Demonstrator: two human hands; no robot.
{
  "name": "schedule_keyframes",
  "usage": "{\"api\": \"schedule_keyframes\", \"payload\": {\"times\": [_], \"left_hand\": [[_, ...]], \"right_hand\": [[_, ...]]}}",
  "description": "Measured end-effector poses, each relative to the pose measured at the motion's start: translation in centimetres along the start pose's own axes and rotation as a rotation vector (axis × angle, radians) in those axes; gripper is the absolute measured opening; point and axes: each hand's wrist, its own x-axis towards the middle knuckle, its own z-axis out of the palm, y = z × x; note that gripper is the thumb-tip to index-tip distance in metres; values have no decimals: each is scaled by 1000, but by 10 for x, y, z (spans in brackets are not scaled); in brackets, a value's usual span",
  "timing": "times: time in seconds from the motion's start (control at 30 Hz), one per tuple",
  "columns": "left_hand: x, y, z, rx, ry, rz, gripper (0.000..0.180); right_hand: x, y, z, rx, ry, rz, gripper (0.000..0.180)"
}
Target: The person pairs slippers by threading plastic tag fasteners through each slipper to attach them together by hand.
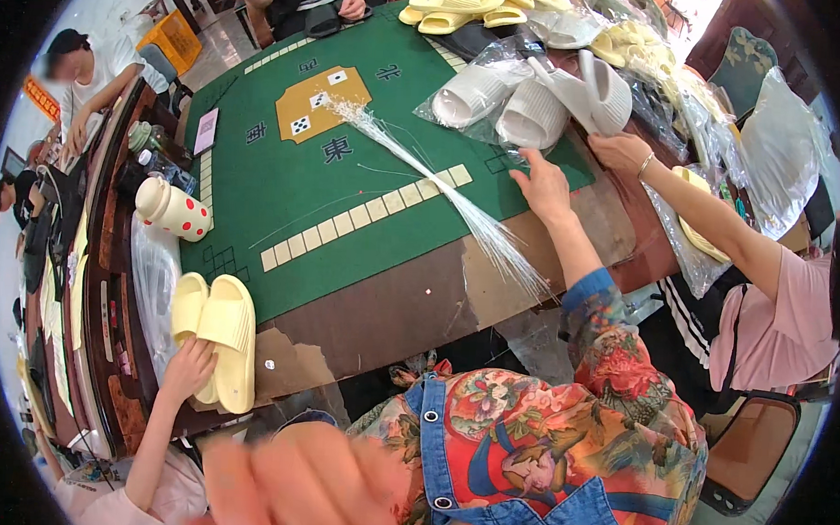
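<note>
Green mat [256,187] on table [390,322]. Red-dotted cup [172,208] at its left edge, bottles [169,172] just behind, pink card [205,131] farther up. Yellow crate [171,43] upper left, brown chair [761,448] lower right.

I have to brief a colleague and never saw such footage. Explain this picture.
No machine here: these are a person's bare hands. The picture comes from a fisheye camera on that person's head, looking down, so edges bend. The blurred left hand is close to the lens; I cannot tell whether it holds anything. The right hand, from the flowery sleeve, is open beside white slippers and seems empty. A bundle of white strands lies across the green mat, over a row of pale tile shapes. Yellow slippers sit at the near left, with one co-worker's hand on them; another co-worker's hand is by the white slippers.
</note>
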Motion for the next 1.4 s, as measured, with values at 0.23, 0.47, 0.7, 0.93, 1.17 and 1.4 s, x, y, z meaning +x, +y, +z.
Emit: {"api": "schedule_keyframes", "payload": {"times": [0.23, 0.47, 0.7, 0.93, 1.17, 1.4], "left_hand": [[-15, -22, -63, 543, 461, -156, 24], [-26, -61, -101, 791, 438, -536, 15], [-60, -89, -135, 877, 237, -882, 17], [-62, -95, -140, 875, 209, -910, 18], [-104, -74, -158, 850, 340, -973, 17], [-133, -60, -160, 761, 513, -893, 19]], "right_hand": [[21, 16, -58, 330, 575, 19, 20], [68, 153, -94, 68, 241, 477, 65], [55, 48, -117, -152, -133, 303, 55], [73, 95, -55, 246, 129, 453, 55], [100, 102, -50, 810, 156, 738, 74], [102, 43, -53, 1107, -29, 497, 34]]}}
